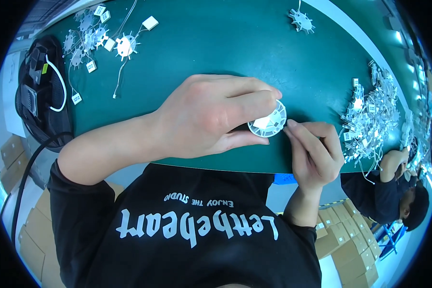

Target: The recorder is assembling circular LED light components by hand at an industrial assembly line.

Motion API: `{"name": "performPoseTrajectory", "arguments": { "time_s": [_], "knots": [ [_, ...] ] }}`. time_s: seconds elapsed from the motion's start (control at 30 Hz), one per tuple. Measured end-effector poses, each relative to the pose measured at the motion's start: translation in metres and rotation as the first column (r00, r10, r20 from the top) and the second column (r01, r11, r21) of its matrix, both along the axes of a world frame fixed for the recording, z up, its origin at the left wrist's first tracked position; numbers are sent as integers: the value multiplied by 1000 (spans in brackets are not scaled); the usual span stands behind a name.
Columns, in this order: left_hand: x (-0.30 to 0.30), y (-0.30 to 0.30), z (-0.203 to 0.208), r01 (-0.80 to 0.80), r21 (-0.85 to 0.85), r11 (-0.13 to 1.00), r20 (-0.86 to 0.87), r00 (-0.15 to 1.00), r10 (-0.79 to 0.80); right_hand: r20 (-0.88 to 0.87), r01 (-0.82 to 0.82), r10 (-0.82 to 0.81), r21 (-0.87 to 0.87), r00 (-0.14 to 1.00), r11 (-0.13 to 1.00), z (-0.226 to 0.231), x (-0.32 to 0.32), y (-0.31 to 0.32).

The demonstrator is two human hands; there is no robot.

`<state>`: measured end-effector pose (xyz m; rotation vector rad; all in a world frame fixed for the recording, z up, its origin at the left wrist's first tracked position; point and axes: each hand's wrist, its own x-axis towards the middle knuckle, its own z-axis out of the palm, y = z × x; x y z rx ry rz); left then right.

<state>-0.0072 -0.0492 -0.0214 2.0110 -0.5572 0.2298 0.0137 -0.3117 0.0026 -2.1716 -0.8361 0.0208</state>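
Observation:
My left hand (pixel 211 117) holds a small round white plastic disc (pixel 269 122) just above the near edge of the green table (pixel 225 43). Thumb and fingers clamp the disc's rim. My right hand (pixel 314 151) is beside it on the right, fingers curled, with the fingertips pinching the disc's right edge. The disc has ribs and a pale square part at its centre.
A heap of white spiked parts with wires (pixel 369 120) lies at the right. More spiked discs with small white squares (pixel 96 36) sit at the far left, one (pixel 301 20) at the top. A black bag (pixel 41 91) is at left. Another person (pixel 393 192) works at lower right. Cardboard boxes (pixel 350 235) stand below.

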Motion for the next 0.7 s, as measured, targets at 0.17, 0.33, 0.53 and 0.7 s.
{"name": "performPoseTrajectory", "arguments": {
  "time_s": [0.17,0.33,0.53,0.7],
  "knots": [
    [3,1,-1,4,-20,1000,-24,1000,-4,41,27,-21,-165,999,986,11,6,-3],
    [2,-2,8,-10,-55,998,186,982,20,-294,-13,0,-43,956,999,64,24,23],
    [1,3,-2,-93,-262,961,188,971,145,-724,99,8,104,690,990,75,93,43],
    [-8,10,13,-106,-184,977,19,994,112,-419,243,-149,182,896,953,96,310,81]
  ]
}}
